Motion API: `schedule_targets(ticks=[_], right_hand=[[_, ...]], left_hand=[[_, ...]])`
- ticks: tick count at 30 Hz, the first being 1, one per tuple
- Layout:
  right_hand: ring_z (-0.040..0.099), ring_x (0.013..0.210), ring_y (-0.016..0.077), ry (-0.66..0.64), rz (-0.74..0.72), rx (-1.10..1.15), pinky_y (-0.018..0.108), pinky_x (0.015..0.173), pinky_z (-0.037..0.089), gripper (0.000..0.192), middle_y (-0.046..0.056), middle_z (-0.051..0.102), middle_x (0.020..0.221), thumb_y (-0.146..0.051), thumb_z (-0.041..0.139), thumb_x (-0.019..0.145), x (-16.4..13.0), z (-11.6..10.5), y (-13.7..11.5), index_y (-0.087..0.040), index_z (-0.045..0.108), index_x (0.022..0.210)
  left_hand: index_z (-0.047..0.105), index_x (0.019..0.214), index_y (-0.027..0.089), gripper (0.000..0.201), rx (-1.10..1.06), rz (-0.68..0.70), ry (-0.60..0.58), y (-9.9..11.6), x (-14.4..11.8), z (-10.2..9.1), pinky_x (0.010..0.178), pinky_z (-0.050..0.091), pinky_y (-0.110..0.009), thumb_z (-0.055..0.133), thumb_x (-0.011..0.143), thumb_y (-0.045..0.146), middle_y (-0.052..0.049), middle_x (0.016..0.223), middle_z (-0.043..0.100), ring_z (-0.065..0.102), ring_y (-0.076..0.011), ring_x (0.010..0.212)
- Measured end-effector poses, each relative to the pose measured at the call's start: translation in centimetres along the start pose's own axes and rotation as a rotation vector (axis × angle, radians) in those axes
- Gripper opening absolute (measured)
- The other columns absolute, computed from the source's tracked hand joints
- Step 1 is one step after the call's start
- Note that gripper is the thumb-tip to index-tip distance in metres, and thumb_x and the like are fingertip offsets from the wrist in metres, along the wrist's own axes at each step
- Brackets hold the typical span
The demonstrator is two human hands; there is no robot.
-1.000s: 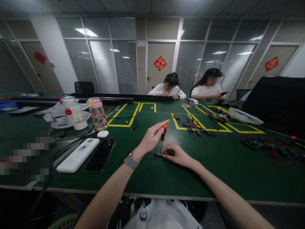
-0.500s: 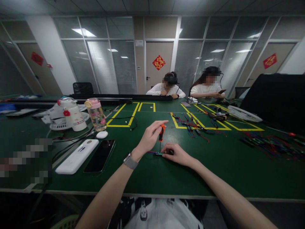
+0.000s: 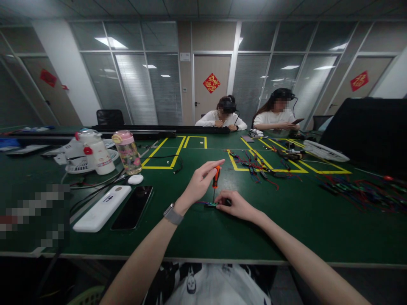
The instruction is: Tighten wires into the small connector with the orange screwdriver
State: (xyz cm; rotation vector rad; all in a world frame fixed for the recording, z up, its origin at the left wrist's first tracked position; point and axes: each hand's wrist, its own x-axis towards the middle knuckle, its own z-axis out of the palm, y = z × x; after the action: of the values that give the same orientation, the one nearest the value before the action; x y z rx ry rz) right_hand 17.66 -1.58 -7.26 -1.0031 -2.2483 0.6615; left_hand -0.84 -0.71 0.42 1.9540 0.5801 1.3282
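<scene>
My left hand (image 3: 197, 185) grips a small screwdriver (image 3: 216, 178) with an orange and black handle, held upright with its tip down on a small green component (image 3: 211, 205) lying on the green table (image 3: 203, 237). My right hand (image 3: 237, 204) rests flat on the table and pins that small green component from the right side. A short purple wire runs out of the part to the left. A watch sits on my left wrist.
A white power bank (image 3: 102, 208) and a black phone (image 3: 132, 207) lie to the left, with a pink-lidded bottle (image 3: 128, 152) and a white fan behind. Bundles of red and blue wires (image 3: 257, 168) lie in yellow-taped zones. Two people sit across the table.
The view has shifted slightly. My left hand with the screwdriver and my right hand on the part have stayed in place.
</scene>
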Motion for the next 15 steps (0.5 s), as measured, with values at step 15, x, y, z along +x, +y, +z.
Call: schedule_targets(ticks=[15], right_hand=[[0.058,0.070,0.0145,0.002,0.003,0.012,0.027,0.066,0.048,0.010,0.004,0.063,0.081,-0.020,0.066,0.081,0.04,0.03,0.01,-0.016,0.071,0.088]], left_hand=[[0.065,0.120,0.021,0.031,-0.104,-0.025,-0.003,-0.02,0.10,0.10,0.097,0.046,-0.033,0.049,0.094,0.025,-0.008,0.126,0.060,0.060,-0.0197,0.111]])
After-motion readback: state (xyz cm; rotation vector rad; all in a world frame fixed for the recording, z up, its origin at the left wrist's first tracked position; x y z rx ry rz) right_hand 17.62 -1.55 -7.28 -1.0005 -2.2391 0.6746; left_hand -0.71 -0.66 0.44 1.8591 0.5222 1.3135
